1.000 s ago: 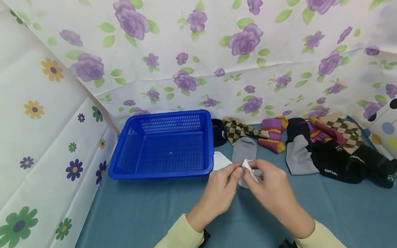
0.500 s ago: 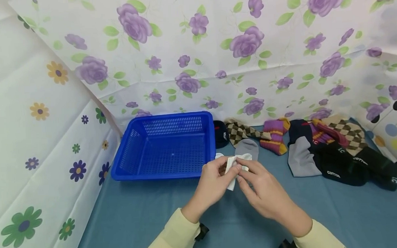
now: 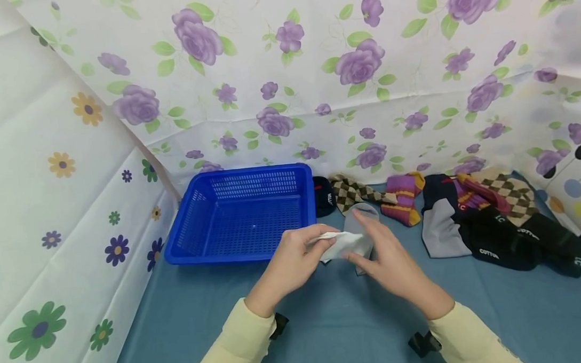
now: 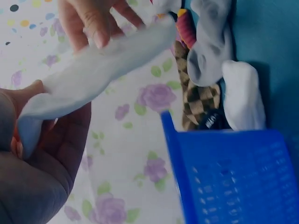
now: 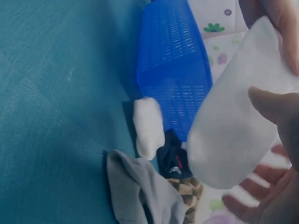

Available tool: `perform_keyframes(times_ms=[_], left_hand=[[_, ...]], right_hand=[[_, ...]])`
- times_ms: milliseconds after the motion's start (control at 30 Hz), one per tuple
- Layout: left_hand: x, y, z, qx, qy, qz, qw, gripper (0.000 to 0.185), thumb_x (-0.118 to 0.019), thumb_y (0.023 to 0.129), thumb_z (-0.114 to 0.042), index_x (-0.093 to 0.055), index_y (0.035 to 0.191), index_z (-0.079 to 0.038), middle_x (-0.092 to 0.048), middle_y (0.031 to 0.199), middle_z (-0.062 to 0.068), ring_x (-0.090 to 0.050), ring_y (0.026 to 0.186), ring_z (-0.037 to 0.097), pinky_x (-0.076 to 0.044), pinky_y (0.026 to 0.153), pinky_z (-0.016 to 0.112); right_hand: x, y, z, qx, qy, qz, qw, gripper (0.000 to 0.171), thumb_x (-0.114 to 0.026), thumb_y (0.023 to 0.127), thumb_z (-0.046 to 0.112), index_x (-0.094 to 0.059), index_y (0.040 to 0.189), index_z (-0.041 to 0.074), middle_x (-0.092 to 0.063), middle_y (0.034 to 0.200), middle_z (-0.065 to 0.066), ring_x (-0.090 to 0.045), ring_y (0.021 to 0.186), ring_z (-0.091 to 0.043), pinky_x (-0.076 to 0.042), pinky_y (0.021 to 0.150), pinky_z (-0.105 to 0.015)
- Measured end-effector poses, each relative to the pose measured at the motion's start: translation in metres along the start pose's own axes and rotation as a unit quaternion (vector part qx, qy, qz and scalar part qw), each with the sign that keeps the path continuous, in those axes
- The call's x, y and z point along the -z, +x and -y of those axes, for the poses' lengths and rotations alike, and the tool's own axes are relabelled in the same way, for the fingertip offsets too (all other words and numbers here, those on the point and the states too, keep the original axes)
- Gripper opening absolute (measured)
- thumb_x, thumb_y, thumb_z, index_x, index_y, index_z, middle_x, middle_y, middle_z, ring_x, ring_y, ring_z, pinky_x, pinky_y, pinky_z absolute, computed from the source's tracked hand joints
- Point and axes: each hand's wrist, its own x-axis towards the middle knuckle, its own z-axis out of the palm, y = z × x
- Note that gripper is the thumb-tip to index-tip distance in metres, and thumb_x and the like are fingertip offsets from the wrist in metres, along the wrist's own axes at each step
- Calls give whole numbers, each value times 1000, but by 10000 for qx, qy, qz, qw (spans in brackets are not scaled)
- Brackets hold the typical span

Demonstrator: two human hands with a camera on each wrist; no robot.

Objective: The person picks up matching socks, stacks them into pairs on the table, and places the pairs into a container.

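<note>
A white sock (image 3: 343,244) hangs stretched out between my two hands, just above the blue table. My left hand (image 3: 318,240) grips one end of it (image 4: 93,74) between thumb and fingers. My right hand (image 3: 364,243) pinches the other end (image 5: 229,135) with thumb and fingertips. The hands are beside the front right corner of an empty blue mesh basket (image 3: 243,212). A second white sock (image 5: 148,121) lies on the table against the basket's side, and a grey sock (image 3: 363,213) lies just beyond my right hand.
A heap of dark, grey and patterned socks (image 3: 489,217) lies at the right. A chequered sock (image 3: 350,193), a pink-and-yellow striped one (image 3: 401,199) and a dark one (image 3: 323,196) lie along the floral cloth wall (image 3: 287,96). Blue cloth (image 3: 204,312) covers the table.
Both hands have moved left towards the basket with the white sock. The sock, bunched up before, is now pulled out lengthwise between them.
</note>
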Motion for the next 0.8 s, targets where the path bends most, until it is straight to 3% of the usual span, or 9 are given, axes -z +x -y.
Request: perform_keyframes(times_ms=[133, 233, 433, 633, 800], left_hand=[[5, -8, 7, 202, -86, -113, 9997, 25, -52, 94, -35, -67, 112, -24, -67, 110, -7, -64, 89, 2, -53, 71, 20], [8, -15, 11, 392, -79, -233, 9989, 26, -55, 93, -35, -68, 111, -23, -68, 109, -8, -63, 86, 1, -53, 69, 20], [7, -29, 21, 701, -95, -471, 9964, 19, -59, 90, -36, -69, 105, -30, -69, 93, -11, -57, 69, 3, -50, 58, 20], [0, -44, 26, 1082, 26, -1089, 9881, 11, -68, 85, -22, -71, 95, -26, -69, 86, -12, -59, 70, 2, -52, 60, 20], [-9, -55, 33, 1453, 165, -1179, 9822, 11, -72, 82, -14, -72, 90, -22, -69, 81, -10, -61, 69, 1, -51, 60, 20]], right_hand=[[-5, -2, -5, -11, 443, 35, 9990, 29, -64, 85, 43, -64, 113, 32, -59, 123, 10, -55, 115, -12, -53, 84, -37], [-6, -4, -8, 7, 628, -38, 9980, 12, -64, 86, 39, -67, 98, 37, -63, 110, 15, -60, 100, -4, -54, 74, -27], [0, -13, -12, -177, 910, -33, 9957, 9, -61, 89, 35, -65, 97, 35, -67, 97, 16, -62, 76, -4, -50, 59, -23], [-1, -24, -16, -447, 1008, -82, 9939, 7, -64, 87, 30, -66, 94, 32, -67, 89, 17, -60, 73, -4, -48, 60, -22], [-5, -32, -20, -533, 1005, 105, 9935, 13, -67, 85, 28, -65, 96, 35, -67, 92, 17, -59, 71, -4, -47, 58, -22]])
